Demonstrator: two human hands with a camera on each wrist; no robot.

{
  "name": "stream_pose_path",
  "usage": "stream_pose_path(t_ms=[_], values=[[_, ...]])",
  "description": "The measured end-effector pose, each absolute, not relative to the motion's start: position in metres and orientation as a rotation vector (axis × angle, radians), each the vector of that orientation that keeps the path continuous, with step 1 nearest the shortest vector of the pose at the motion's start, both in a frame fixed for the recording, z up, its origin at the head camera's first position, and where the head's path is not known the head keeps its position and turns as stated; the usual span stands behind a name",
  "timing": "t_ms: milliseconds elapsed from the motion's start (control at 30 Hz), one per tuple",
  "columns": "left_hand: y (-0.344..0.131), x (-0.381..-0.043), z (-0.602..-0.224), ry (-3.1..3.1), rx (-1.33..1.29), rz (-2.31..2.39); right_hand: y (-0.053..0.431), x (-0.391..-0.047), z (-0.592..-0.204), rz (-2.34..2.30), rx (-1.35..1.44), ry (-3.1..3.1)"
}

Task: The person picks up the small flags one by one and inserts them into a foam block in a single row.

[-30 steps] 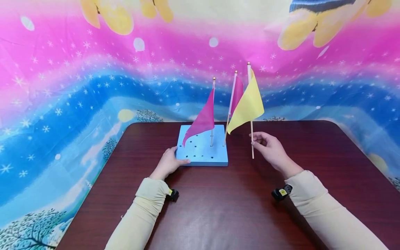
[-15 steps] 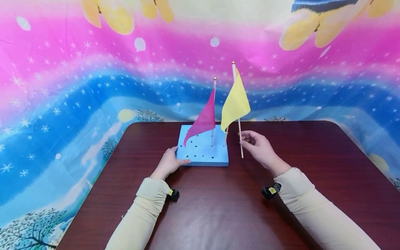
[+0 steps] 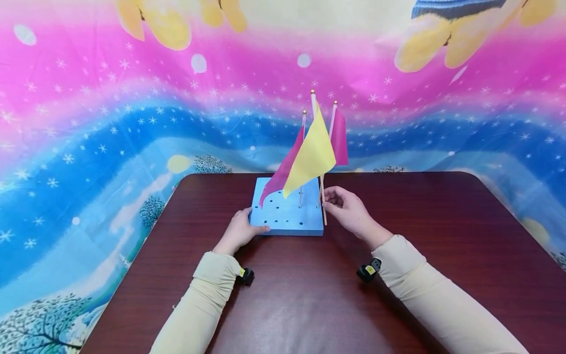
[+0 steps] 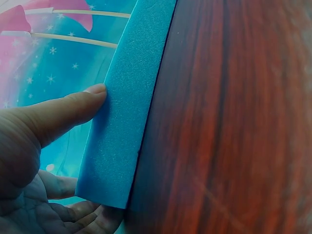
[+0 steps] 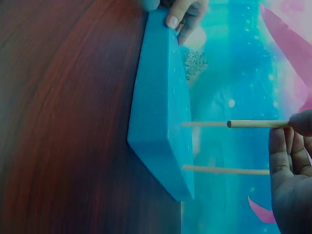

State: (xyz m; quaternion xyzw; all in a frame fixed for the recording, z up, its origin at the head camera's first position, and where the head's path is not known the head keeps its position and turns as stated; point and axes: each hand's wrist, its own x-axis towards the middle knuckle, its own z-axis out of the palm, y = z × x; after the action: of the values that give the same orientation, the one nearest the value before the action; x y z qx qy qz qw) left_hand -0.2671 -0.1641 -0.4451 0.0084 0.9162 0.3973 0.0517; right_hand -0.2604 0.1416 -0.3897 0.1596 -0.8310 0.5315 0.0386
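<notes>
A blue block with holes lies on the table, and two pink flags stand in it. My left hand grips the block's near left corner, its thumb along the front edge and its fingers round the side. Between thumb and fingers my right hand pinches the wooden stick of a yellow flag, low on the stick. In the right wrist view the stick's free lower end hangs above the block, apart from it. The yellow cloth partly covers the left pink flag and some holes.
The dark red-brown wooden table reaches round the block on all sides. Behind it hangs a patterned pink and blue cloth. The second pink flag stands at the block's right side, close to my right hand.
My right hand has moved left with the yellow flag, from right of the block to its right edge. The left hand and the block have stayed put.
</notes>
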Motion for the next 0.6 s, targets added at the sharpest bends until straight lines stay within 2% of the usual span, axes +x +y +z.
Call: stream_pose_path(t_ms=[600], values=[[-0.164,-0.265,-0.445,2.805,0.042,1.196,0.107,-0.266,-0.397,1.659,0.554,-2.577]])
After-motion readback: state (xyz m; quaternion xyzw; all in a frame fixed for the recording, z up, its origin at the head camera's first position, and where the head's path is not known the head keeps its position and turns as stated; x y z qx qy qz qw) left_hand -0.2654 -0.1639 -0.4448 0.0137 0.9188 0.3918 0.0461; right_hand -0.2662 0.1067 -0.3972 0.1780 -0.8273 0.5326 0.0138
